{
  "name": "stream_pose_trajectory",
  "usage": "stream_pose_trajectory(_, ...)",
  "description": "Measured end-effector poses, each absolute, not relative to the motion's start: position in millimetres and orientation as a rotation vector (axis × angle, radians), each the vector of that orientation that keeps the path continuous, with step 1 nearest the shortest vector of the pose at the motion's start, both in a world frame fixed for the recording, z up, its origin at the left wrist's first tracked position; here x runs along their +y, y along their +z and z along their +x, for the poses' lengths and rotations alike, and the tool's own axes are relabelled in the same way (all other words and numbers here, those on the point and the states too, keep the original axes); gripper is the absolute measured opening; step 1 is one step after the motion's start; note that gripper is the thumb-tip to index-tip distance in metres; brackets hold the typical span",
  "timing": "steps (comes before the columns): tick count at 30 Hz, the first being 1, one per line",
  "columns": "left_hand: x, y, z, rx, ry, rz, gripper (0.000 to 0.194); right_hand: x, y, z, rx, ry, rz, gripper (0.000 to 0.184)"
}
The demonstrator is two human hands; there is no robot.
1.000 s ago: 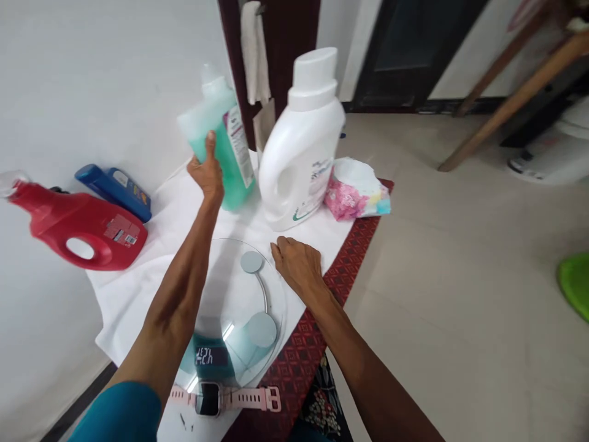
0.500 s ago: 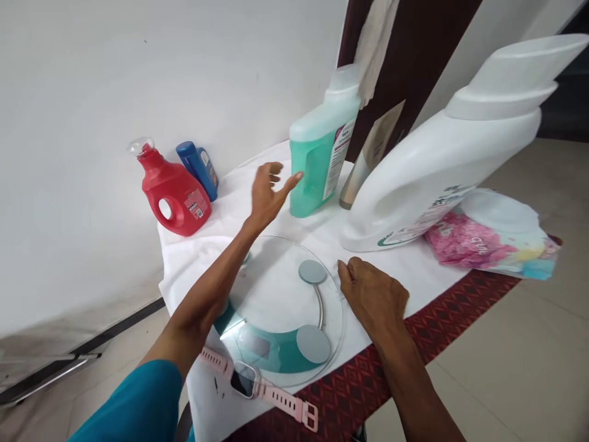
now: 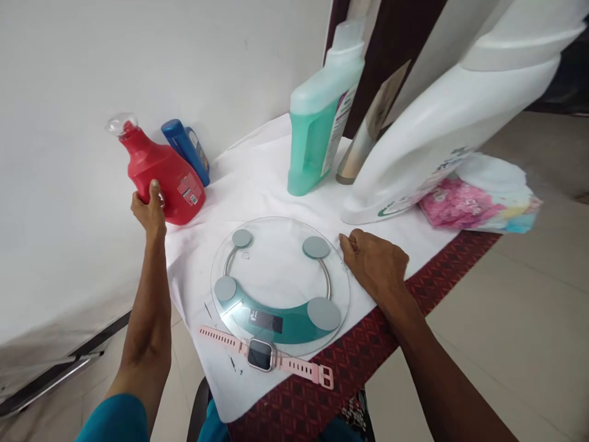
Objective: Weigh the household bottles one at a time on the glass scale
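Note:
My left hand is wrapped around the handle side of a red detergent jug with a clear cap, standing at the table's far left. My right hand rests on the white cloth beside the right edge of a round glass scale, its fingers curled under and nothing seen in them. The scale's plate carries nothing. A green liquid bottle stands upright behind the scale. A big white jug stands to its right.
A blue bottle leans on the wall behind the red jug. A pink smartwatch lies in front of the scale. A pink and white pouch lies at the right. The white cloth covers a red patterned table.
My left hand let go of the green bottle, left it standing behind the scale, swung left and closed on the red jug. My right hand stayed put. The view shifted left.

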State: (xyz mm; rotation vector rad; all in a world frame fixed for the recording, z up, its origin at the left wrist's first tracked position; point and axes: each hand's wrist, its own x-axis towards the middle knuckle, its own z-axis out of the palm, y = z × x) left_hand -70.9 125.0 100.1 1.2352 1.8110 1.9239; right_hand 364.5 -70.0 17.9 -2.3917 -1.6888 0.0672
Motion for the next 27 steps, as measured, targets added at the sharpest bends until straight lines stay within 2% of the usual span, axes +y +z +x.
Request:
stream_pose_trajectory(4, 142.1, 104.0, -67.7, 1.716, 1.914, 1.109, 0.059, -67.3, 22.0, 361.0, -1.663, 0.079, -2.444, 0.036)
stream_pose_trajectory(8, 141.3, 103.4, -58.4, 1.689, 2.055, 1.040, 0.061, -65.7, 29.5, 357.1, -1.637, 0.122, -2.505, 0.038)
stream_pose_trajectory(11, 124.0, 102.3, -54.2, 1.676, 2.174, 1.049, 0.061, -65.4, 33.3, 355.6, -1.628, 0.150, -2.520, 0.040)
stream_pose_trajectory(15, 76.7, 118.6, -52.7, 1.474, 2.297, 1.224, 0.071, -65.7, 35.1, 355.4, -1.625, 0.189, -2.540, 0.044)
stream_pose_trajectory(21, -3.8, 159.8, -27.7, 1.340, 2.124, 1.452, 0.082, -69.0, 35.1, 355.5, -1.632, 0.189, -2.488, 0.048)
stream_pose_trajectory(27, -42.1, 158.3, 26.6, 1.193, 1.872, 1.385, 0.097, -71.5, 34.1, 358.0, -1.664, 0.192, -2.414, 0.049)
